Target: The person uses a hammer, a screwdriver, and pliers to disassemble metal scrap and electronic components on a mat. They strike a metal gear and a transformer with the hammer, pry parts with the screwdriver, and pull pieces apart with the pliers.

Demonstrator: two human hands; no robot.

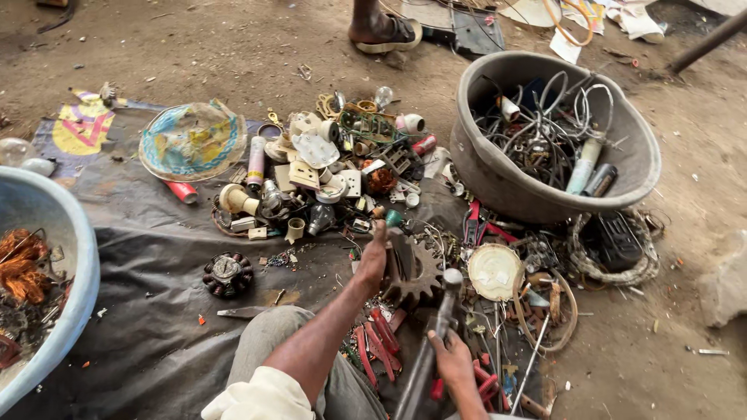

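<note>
Left hand (373, 253) closed around a small part, pressing it on the rusty gear (412, 276), centre of the dark floor sheet (156, 311). Right hand (454, 359) wrapped tight round the hammer (432, 334) handle, its head just right of the gear. Scrap pile (327, 171) far of the gear. Grey tub (545, 132) of wires far right, blue tub (47, 264) left.

There were two plastic tubs, one grey round tub (545, 194) full of wires at the right and one pale blue tub (54, 225) at the left; one rusty toothed gear (416, 276); one sandalled foot (381, 27) far off; two bare hands.
</note>
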